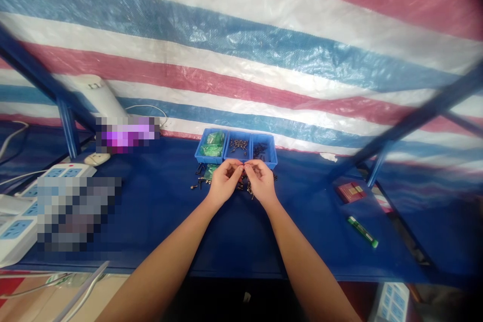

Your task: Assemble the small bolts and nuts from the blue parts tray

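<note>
My left hand (223, 182) and my right hand (261, 180) meet over the blue table (158, 211), fingers pinched together around a tiny part that I cannot make out. Small dark metal pieces (198, 177) lie scattered on the table under and beside both hands. Just behind the hands stand three blue bins: the left bin (211, 146) holds green bags, the middle bin (238, 147) and the right bin (264, 151) hold small dark parts.
White power strips (56, 173) lie at the left edge. A red box (350, 192) and a green pen (362, 231) rest at the right. Blue frame bars (411, 121) slant at both sides, and a striped tarp (264, 50) hangs behind.
</note>
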Available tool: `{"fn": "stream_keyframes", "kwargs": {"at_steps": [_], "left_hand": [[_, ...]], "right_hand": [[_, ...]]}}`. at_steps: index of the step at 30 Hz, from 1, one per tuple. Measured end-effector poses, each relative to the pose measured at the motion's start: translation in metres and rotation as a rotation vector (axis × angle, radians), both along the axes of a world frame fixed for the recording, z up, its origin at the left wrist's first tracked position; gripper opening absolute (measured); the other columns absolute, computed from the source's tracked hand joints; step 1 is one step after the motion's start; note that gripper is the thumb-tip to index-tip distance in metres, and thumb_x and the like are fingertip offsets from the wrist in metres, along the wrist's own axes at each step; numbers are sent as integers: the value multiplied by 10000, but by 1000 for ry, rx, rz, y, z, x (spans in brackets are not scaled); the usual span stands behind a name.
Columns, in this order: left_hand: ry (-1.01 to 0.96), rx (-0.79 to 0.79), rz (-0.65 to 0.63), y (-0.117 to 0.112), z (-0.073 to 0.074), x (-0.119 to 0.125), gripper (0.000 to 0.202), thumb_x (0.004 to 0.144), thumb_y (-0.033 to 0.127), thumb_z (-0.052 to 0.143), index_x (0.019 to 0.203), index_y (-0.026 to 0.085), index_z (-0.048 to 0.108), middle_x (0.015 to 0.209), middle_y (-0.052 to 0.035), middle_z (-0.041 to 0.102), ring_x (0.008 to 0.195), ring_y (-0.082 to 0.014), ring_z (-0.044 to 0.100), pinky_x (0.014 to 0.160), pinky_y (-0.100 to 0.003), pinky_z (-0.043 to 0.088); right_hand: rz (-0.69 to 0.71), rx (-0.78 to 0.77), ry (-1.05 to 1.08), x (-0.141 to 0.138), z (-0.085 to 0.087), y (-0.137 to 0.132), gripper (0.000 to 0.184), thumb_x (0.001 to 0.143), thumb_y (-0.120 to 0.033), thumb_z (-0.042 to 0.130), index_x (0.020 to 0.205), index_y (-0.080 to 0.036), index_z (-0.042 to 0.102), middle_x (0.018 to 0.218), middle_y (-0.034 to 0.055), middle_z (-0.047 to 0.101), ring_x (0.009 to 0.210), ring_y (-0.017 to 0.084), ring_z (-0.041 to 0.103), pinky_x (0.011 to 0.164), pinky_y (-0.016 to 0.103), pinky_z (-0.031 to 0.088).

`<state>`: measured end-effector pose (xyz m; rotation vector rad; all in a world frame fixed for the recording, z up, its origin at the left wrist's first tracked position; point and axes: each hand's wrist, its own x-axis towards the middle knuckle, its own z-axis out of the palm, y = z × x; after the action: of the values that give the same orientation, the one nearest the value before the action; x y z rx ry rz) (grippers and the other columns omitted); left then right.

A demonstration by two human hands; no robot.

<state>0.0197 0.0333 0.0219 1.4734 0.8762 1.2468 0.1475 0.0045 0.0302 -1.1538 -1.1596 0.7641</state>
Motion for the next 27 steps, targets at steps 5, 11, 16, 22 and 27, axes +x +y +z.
{"fn": "stream_keyframes", "kwargs": {"at_steps": [5,11,16,22,27], "left_hand": [[113,24,61,0,2,-2,263,878,424,561,872,165,606,641,12,590,562,-101,553,549,-210,451],[183,51,102,-1,8,-5,340,905,436,509,714,161,564,582,21,547,531,-93,504,533,-205,413],[123,32,55,-3,6,-2,267,894,438,526,871,175,572,640,17,593,568,-111,565,559,-215,454],[146,42,96,-3,5,-3,278,887,436,539,796,176,573,607,23,569,536,-103,537,533,-212,431],[192,68,124,-2,8,-5,425,904,463,496,599,167,499,524,27,499,497,-93,468,506,-214,382]], "right_hand": [[18,13,-58,1,4,-3,221,849,-376,612,985,-209,661,861,45,690,753,180,647,700,306,531],[22,34,-122,0,3,-5,184,859,-340,608,943,-203,699,893,54,716,784,194,664,747,331,538],[13,35,-121,1,2,-4,191,862,-353,598,912,-211,715,905,53,725,791,199,671,757,337,546],[29,40,-124,1,5,-4,191,850,-348,612,941,-215,715,904,51,724,779,195,667,745,336,543],[59,60,-149,-1,6,-5,187,839,-316,621,970,-220,714,884,43,717,757,186,656,710,325,535]]}}
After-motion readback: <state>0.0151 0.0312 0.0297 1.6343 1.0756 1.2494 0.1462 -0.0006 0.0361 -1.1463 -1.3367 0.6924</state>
